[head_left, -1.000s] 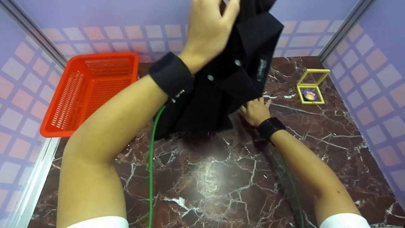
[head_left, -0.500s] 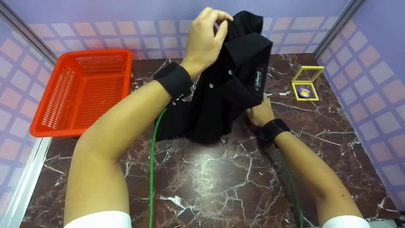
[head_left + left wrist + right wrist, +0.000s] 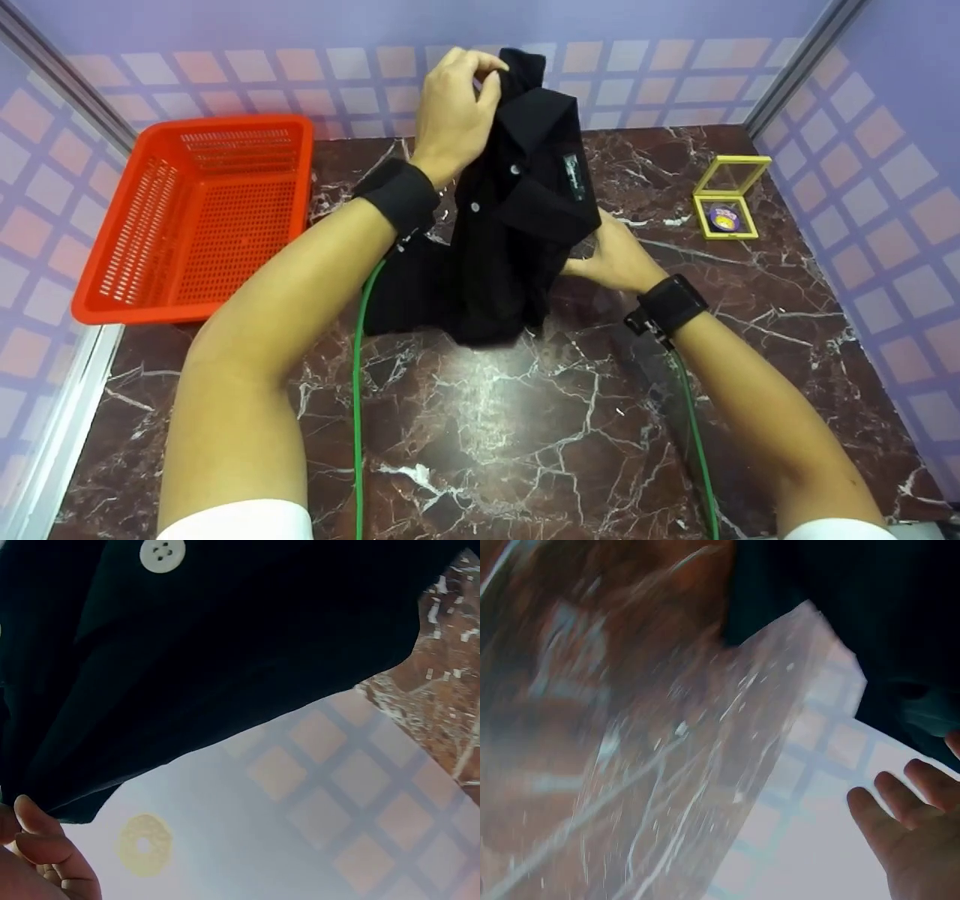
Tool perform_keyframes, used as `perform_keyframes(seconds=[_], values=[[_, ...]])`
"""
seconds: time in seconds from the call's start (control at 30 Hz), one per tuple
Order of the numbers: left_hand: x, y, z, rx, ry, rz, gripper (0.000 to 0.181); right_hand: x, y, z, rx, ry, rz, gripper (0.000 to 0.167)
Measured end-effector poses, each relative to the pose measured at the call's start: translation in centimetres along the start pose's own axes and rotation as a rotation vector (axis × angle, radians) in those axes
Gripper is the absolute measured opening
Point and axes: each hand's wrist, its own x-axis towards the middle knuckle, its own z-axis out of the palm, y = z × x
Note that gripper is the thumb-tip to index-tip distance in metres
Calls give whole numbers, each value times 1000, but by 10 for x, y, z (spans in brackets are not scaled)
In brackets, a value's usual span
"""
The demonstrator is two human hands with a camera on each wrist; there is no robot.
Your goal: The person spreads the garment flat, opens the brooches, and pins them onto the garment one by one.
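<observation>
A black buttoned shirt [image 3: 487,277] with a fold-over collar hangs over the table, its lower part resting on the marble. My left hand [image 3: 454,112] pinches it near the shoulder, and the cloth drapes down from there. In the left wrist view the curled fingers [image 3: 56,855] hold an edge of the dark cloth [image 3: 225,652], and a white button [image 3: 162,553] shows. To the right of the collar is my right hand [image 3: 619,255], its fingertips partly behind the shirt. The right wrist view shows its fingers [image 3: 877,817] extended and spread beside the cloth [image 3: 795,577].
A red plastic basket [image 3: 305,187] stands at the back left. On the right sits a small yellow case [image 3: 731,236], lid up, with a round purple piece inside. Tiled-pattern walls border the marble table [image 3: 525,450]. A green cable [image 3: 358,420] runs from the left wristband.
The left hand has come down and slightly left with the shirt, whose collar has shifted left. My right hand has risen from the table and turned toward the shirt.
</observation>
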Motion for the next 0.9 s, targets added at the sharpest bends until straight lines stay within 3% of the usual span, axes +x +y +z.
perform_keyframes(seconds=[0.1, 0.27, 0.4, 0.6, 0.77, 0.9], values=[[-4, -10, -1, 11, -18, -30, 20, -4, -4, -2, 105, -17, 17, 85], [-14, -28, -6, 58, -59, -69, 20, -9, -3, -6, 319, -145, -5, 84], [-21, -40, -10, 79, -60, -90, 20, -10, -2, -5, 391, -178, 16, 77], [-28, -49, -7, 92, -78, -103, 22, -14, -15, -11, 470, -160, 92, 49], [-32, -54, -5, 132, -130, -119, 22, -19, -27, -19, 464, -118, 88, 40], [-36, -61, -6, 181, -191, -143, 22, -20, -27, -23, 493, -34, 92, 36]])
